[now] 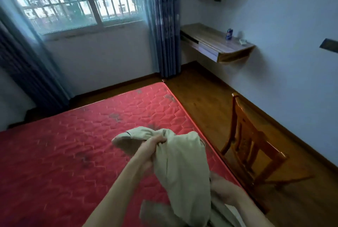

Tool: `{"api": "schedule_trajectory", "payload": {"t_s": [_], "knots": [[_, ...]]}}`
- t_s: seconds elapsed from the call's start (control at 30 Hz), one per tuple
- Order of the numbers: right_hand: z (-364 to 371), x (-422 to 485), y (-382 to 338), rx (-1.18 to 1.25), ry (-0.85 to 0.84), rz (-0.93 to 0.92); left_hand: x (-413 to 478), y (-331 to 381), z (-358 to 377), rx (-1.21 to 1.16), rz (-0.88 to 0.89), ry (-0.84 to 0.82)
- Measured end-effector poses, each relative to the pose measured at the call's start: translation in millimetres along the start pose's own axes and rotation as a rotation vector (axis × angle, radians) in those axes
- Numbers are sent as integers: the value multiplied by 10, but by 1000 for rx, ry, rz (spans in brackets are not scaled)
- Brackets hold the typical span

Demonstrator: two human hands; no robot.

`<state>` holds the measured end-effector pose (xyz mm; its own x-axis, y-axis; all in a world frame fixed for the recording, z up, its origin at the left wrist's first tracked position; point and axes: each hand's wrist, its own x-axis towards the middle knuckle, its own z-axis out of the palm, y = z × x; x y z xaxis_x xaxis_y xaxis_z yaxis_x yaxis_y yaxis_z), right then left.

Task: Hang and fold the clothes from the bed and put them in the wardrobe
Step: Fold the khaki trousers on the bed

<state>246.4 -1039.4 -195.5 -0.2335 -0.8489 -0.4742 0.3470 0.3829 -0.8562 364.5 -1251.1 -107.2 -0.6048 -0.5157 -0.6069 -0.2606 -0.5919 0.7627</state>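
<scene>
I am holding a beige garment (182,168) bunched up in the air over the near right part of the bed (54,162), and it is hanging between my two hands. Its long axis is running from up and away, where my left hand (153,144) is gripping it, down and back toward me, where my right hand (223,188) is sitting under its lower folds. So the cloth is lying to the right of the left hand and above and to the left of the right hand.

The left hand is clenching a wad of the upper end, fingers pressed together round the fabric, with a short tail flopping out to its left. The right hand is touching the lower part and seems to be curling round a fold, but the cloth is covering most of its fingers, so I cannot tell how firmly it is closing. The left hand is the farther one from me and higher; the right is nearer and lower.

I am judging that the next move is to find an edge and shake the piece open.

Off to the right of my right hand a wooden chair (252,146) is standing on the floor just beside the bed. Beyond it a wall shelf (215,43) is carrying a blue can (229,34). No wardrobe or hanger is showing from here.
</scene>
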Motion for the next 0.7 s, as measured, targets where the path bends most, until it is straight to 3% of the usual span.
{"api": "schedule_trajectory", "payload": {"t_s": [0.1, 0.17, 0.27, 0.37, 0.47, 0.53, 0.7], "knots": [[78, -93, -319, 168, 83, -108, -214, 183, -246, -139, 57, -63], [174, -56, -596, 83, 313, -253, -373, 296, -310, -200, 111, -119], [470, -47, -1020, -26, 436, -436, -695, 416, -292, -27, 210, -18], [718, 14, -1439, -57, 431, -484, -947, 460, -388, 216, 338, 21], [837, 208, -1723, -196, 352, -384, -1149, 562, -568, 465, 462, -27], [873, 415, -1751, -233, 211, -269, -1277, 616, -696, 609, 516, -17], [1100, 755, -1450, 252, -176, 74, -1510, 693, -1050, 716, 485, -58]]}}
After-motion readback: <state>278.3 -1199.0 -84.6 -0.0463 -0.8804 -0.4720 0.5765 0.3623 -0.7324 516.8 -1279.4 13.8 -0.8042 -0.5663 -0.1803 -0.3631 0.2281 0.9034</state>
